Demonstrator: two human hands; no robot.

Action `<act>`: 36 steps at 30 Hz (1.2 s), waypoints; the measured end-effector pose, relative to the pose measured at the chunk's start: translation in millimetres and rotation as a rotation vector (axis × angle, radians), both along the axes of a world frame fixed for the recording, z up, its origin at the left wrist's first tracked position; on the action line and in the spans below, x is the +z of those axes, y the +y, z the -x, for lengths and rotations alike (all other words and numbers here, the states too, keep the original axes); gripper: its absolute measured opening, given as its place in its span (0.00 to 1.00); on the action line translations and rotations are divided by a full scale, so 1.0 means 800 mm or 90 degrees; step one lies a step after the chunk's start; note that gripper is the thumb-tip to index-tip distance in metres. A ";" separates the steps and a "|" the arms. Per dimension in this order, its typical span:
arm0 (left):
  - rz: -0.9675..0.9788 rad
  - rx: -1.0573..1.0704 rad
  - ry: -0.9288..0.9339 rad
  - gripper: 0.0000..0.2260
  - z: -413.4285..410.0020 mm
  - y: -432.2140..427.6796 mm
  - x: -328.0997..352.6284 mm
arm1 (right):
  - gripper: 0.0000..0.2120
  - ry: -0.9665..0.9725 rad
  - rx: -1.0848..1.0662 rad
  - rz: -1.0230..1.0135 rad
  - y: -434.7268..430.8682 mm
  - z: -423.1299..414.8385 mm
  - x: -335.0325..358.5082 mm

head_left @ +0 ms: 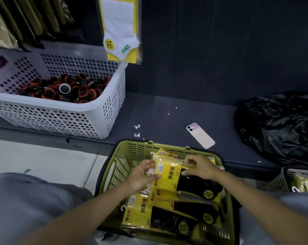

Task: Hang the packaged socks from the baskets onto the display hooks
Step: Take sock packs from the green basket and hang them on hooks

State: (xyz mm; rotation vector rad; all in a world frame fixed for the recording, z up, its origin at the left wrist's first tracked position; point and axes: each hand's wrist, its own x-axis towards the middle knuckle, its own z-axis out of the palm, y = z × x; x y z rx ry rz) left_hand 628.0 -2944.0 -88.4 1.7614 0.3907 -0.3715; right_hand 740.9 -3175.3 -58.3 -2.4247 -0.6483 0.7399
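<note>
The left grip [144, 174] and the right grip [199, 167] are both over the green basket [114, 167], which stands on the floor against the edge of the dark shelf [167, 112]. Between them they hold the top sock pack [167, 174], lifted a little above the other sock packs [138, 212] that fill the basket. The pack is a clear plastic sleeve with a yellow card that carries black characters and a small white label. A black sock shows behind the card and bears a round yellow sticker near its toe. The left grip pinches the end with the white plastic hook, its fingers curled around it. The right grip pinches the pack's far edge between thumb and fingers. On the shelf lie a pale phone [200, 135], face down, two loose white hooks [137, 130] and a black plastic bag [276, 124]. A white perforated basket [110, 103] on the left holds black and orange rolls [70, 87]. Above it hangs a pack of white socks [120, 27] on a yellow card. A second basket [280, 179] with yellow packs is at the right edge.
</note>
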 end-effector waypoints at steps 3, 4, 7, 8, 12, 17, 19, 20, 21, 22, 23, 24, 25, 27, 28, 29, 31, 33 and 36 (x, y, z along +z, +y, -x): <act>0.059 0.088 -0.035 0.34 -0.012 0.002 0.025 | 0.15 -0.004 -0.091 -0.139 0.009 -0.009 0.024; 0.072 0.112 -0.032 0.39 -0.017 0.004 0.036 | 0.15 -0.004 -0.126 -0.189 0.014 -0.012 0.036; 0.128 0.116 -0.008 0.49 -0.036 0.007 0.080 | 0.15 0.008 -0.208 -0.313 0.030 -0.020 0.075; 0.173 0.100 -0.017 0.49 -0.042 0.009 0.097 | 0.14 0.014 -0.223 -0.354 0.037 -0.020 0.090; 0.241 0.046 -0.144 0.31 -0.068 0.025 0.173 | 0.11 0.027 -0.236 -0.479 0.070 -0.018 0.149; 0.180 0.085 -0.300 0.23 -0.104 0.059 0.271 | 0.18 -0.022 -0.236 -0.612 0.114 -0.030 0.232; 0.167 0.109 -0.358 0.24 -0.115 0.074 0.307 | 0.16 -0.075 -0.226 -0.639 0.135 -0.038 0.265; 0.163 0.120 -0.385 0.23 -0.119 0.083 0.321 | 0.15 -0.104 -0.227 -0.647 0.146 -0.043 0.281; 0.157 0.129 -0.410 0.21 -0.123 0.091 0.334 | 0.16 -0.134 -0.229 -0.657 0.156 -0.047 0.298; 0.149 0.137 -0.432 0.18 -0.127 0.099 0.345 | 0.18 -0.160 -0.231 -0.673 0.167 -0.052 0.314; 0.141 0.146 -0.449 0.15 -0.130 0.107 0.354 | 0.19 -0.180 -0.233 -0.695 0.177 -0.056 0.328; 0.134 0.156 -0.463 0.13 -0.132 0.115 0.362 | 0.18 -0.193 -0.234 -0.721 0.186 -0.061 0.341; 0.129 0.163 -0.476 0.13 -0.134 0.122 0.369 | 0.16 -0.194 -0.233 -0.748 0.196 -0.065 0.352; 0.127 0.176 -0.498 0.16 -0.136 0.135 0.382 | 0.13 -0.175 -0.228 -0.781 0.215 -0.070 0.367; 0.127 0.187 -0.507 0.17 -0.137 0.141 0.387 | 0.12 -0.168 -0.222 -0.790 0.224 -0.072 0.372; 0.128 0.202 -0.514 0.17 -0.137 0.147 0.392 | 0.12 -0.165 -0.215 -0.797 0.232 -0.074 0.376; 0.123 0.244 -0.526 0.19 -0.137 0.159 0.396 | 0.10 -0.154 -0.204 -0.806 0.246 -0.075 0.381; 0.112 0.285 -0.533 0.20 -0.135 0.168 0.396 | 0.08 -0.139 -0.199 -0.809 0.259 -0.075 0.383; 0.086 0.331 -0.545 0.14 -0.130 0.181 0.399 | 0.05 -0.121 -0.205 -0.813 0.274 -0.074 0.385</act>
